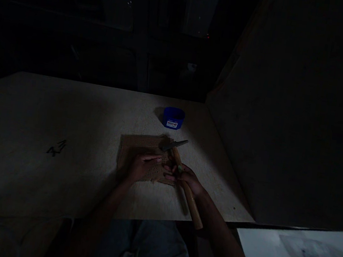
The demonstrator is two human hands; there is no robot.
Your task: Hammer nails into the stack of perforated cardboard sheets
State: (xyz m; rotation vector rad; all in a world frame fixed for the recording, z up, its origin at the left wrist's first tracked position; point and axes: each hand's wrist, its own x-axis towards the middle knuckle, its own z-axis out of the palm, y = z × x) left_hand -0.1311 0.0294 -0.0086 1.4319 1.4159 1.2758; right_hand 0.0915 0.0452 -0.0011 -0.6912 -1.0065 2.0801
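My left hand point(141, 167) rests over a flat brown sheet point(132, 141) with rough edges and many small holes. Its fingers stretch to the right, and in the dim light I see nothing held in them. My right hand point(188, 178) holds a hammer point(191, 205) partway along its wooden handle. The hammer's dark metal head point(174, 145) points away from me, above the sheet's far right corner. The right fingertips reach left over the sheet's right side, close to the left fingers. The handle's end juts past the table's front edge.
A blue open tub point(173, 118) with a white label stands beyond the sheet. The pale table point(98, 110) bears black marks point(57, 148) at left. A tall dark panel point(286, 118) borders its right side. A white surface point(263, 246) lies at lower right.
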